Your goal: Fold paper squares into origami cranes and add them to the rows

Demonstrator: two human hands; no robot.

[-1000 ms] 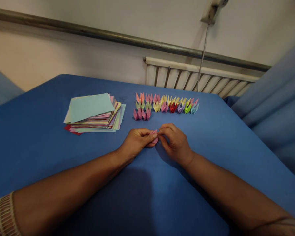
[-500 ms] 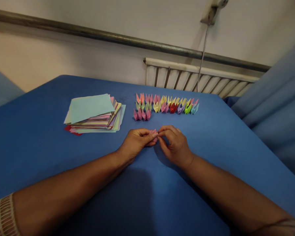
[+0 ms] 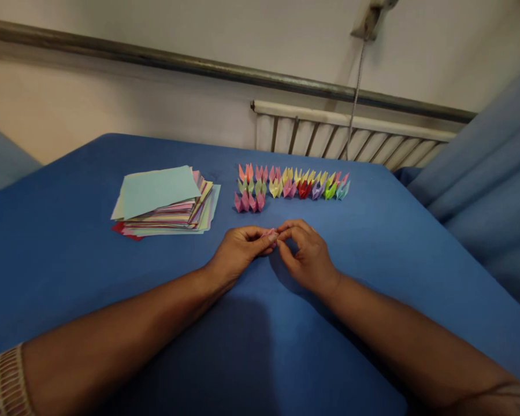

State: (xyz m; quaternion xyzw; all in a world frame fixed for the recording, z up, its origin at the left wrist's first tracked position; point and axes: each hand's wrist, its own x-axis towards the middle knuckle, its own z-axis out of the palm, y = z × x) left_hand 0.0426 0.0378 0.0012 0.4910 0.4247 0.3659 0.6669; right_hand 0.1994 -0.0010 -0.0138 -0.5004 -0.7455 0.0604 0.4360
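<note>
at the middle of the blue table (image 3: 69,277), a small pink paper piece (image 3: 272,236) is pinched between both hands. it is gripped by the thumb and fingertips of the left hand (image 3: 238,251) from one side and by the thumb and forefinger of the right hand (image 3: 307,257) from the other, so that the fingertips of the two hands are brought almost together over it. most of the piece is hidden by the fingers, and its exact fold cannot be told. both hands are held low at the tabletop, with the forearms stretched back toward the near edge. a white lace sleeve (image 3: 2,381) is seen at the near end of the left arm.

just behind the hands, rows of small folded paper pieces (image 3: 291,184) are stood upright on the table, in pink, yellow, red, purple, green and light blue. a short front row of pink ones (image 3: 250,202) is set at the left end, nearest the hands. to the left of these rows, well apart from the hands, a stack of coloured paper sheets (image 3: 164,216) is laid flat. it is topped by a light blue sheet that is turned a little askew.

beyond the table's far edge, a white radiator (image 3: 342,136) is set against the wall, a grey pipe (image 3: 156,56) is run across the wall above it, and a cord (image 3: 356,86) is hung down in front of it. blue cloth (image 3: 485,185) is draped at the right.
</note>
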